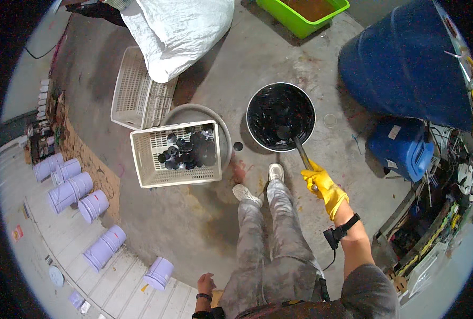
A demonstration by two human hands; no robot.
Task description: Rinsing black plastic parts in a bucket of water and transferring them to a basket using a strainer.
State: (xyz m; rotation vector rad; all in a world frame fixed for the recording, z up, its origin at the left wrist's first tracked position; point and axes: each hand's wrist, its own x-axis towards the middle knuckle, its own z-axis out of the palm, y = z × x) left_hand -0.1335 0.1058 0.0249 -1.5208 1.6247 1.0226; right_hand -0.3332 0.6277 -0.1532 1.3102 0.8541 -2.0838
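My right hand point(323, 186), in a yellow rubber glove, is closed round the handle of a ladle point(301, 152). Its dark rounded head rests inside a round bucket point(313, 118) coated with glossy black stuff, in front of my feet. My left hand point(206, 283) is bare and hangs low beside my left thigh, fingers curled in with nothing visible in them. To the left of the bucket, a cream plastic crate point(140, 167) holds several small black pieces point(183, 152). The crate sits over a round grey tub point(227, 139).
A small black disc point(238, 146) lies between crate and bucket. Behind are another cream crate point(127, 98), a white sack point(186, 32) and a green tub point(300, 29). Blue barrels point(407, 64) stand right. Lilac buckets point(103, 247) line the left side.
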